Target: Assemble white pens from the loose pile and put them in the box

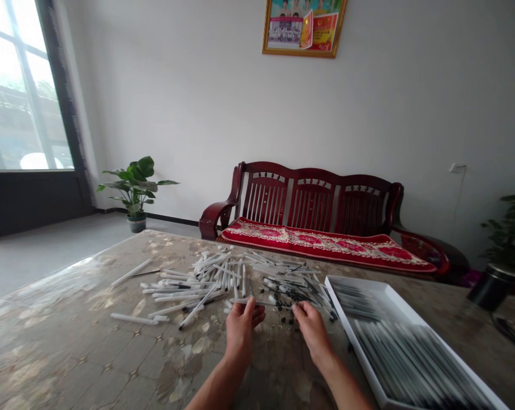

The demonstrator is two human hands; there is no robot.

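Note:
My left hand (pixel 242 326) is closed round a white pen barrel (pixel 240 300) that lies across its fingertips, above the table (pixel 69 341). My right hand (pixel 312 326) is pinched near the other end of the same pen; what its fingers grip is too small to make out. Just beyond both hands lies a loose pile of white pen barrels (pixel 210 273) and a heap of thin dark refills and small parts (pixel 291 285). To the right of my right hand stands a white tray (pixel 371 364) filled with several finished pens laid side by side.
A red wooden bench (pixel 317 219) with a patterned cushion stands behind the table. A potted plant (pixel 135 191) is on the floor at the left by the window. A dark pot (pixel 492 285) sits at the table's right edge. A stray barrel (pixel 133 319) lies at the near left.

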